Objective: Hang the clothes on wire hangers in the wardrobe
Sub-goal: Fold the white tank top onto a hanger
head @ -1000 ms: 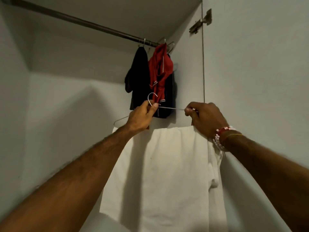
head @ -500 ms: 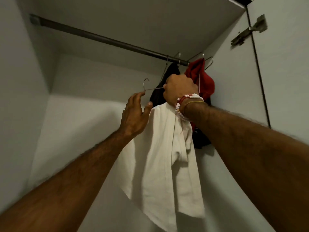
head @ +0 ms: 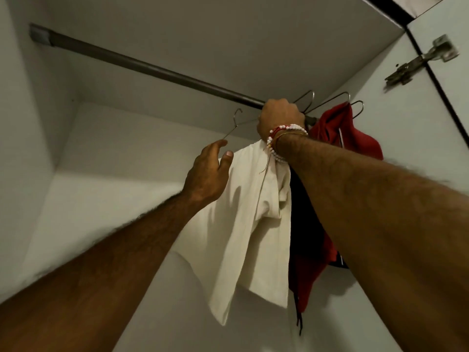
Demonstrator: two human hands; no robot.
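A white garment (head: 243, 224) hangs folded over a wire hanger (head: 237, 120), whose hook points left just below the dark wardrobe rail (head: 152, 69). My right hand (head: 280, 115) grips the hanger's right part, raised up against the rail. My left hand (head: 208, 171) is open below the hanger's left end, with its fingertips near the wire and the cloth edge; I cannot tell whether they touch. A red garment (head: 347, 138) and a black garment (head: 304, 224) hang on wire hangers at the rail's right end.
The rail runs from the upper left wall to the right side wall, and its left stretch is bare. The wardrobe's ceiling is close above it. An open door with a metal hinge (head: 418, 62) stands at the right. Several hanger hooks (head: 330, 100) crowd the rail's right end.
My right hand has lifted the hanger with the white garment from chest height up to the rail. My left hand has let go of the hanger's neck and now hovers open beneath it.
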